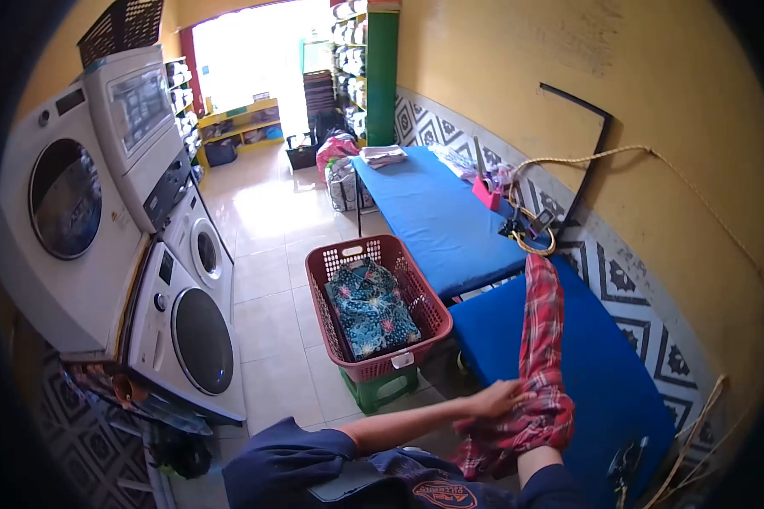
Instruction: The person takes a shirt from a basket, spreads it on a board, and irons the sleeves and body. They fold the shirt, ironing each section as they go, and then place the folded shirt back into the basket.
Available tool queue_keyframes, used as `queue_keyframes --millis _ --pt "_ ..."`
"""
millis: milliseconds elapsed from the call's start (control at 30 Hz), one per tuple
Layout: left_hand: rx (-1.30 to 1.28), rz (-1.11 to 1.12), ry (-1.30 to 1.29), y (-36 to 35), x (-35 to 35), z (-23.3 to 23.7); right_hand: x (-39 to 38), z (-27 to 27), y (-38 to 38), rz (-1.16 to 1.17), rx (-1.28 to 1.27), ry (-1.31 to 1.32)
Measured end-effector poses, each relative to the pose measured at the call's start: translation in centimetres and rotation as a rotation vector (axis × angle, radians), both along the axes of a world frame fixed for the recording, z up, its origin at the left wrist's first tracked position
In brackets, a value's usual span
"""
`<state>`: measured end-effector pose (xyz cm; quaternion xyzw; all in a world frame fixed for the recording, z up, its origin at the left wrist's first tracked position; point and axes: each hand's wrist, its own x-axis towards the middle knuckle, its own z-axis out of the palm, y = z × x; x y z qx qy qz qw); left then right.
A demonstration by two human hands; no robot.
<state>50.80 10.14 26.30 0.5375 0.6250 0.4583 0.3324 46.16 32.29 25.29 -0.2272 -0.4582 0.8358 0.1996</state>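
A red plaid shirt (545,322) lies partly along the blue padded table, one long narrow part stretched away from me and the rest bunched near my body. My left hand (499,399) reaches across from the left, its fingers closed on the bunched cloth. My right hand is covered by the shirt; only the right forearm (538,461) shows, going into the folds, so its fingers are hidden. The near blue table top (603,365) is under the shirt.
A maroon laundry basket (440,322) holding a folded teal floral garment (369,305) stands on a green stool (373,392). Washing machines (202,341) line the left side. A farther blue table (437,208) carries folded cloth (384,155) and a pink item (486,193). Rope (603,154) hangs along the wall.
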Motion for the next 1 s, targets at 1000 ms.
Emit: queue_keyframes --millis 1000 --pt "0.675 0.186 -0.220 16.6 -33.4 -6.5 58.8 -7.6 2.2 -1.048 -0.009 -0.243"
